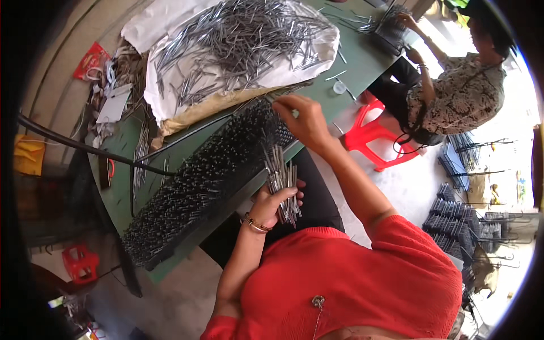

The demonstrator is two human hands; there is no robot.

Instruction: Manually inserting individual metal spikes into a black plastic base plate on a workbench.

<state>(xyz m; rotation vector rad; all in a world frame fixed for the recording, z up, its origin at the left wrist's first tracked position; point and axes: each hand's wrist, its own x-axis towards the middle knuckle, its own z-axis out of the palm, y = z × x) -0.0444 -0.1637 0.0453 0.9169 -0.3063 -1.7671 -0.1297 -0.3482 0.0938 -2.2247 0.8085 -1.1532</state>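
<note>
Green table [362,68], far: white sheet heaped with loose metal pins [238,39], plenty left. Black pin rack [209,175], centre: mostly filled, near-right end in hand. Left hand [275,204] clenched around pin bundle [281,181]. Right hand [306,119] pinching one pin at rack. Co-worker seated far right, red stool [371,139] between.

Left hand [275,205]: palm hidden behind bundle of metal pins [281,181]. Right hand [303,120]: fingertip contents too small to resolve. Bench [362,62]: far corner cut off at upper edge of frame. Lower left clutter blurred, dark.
</note>
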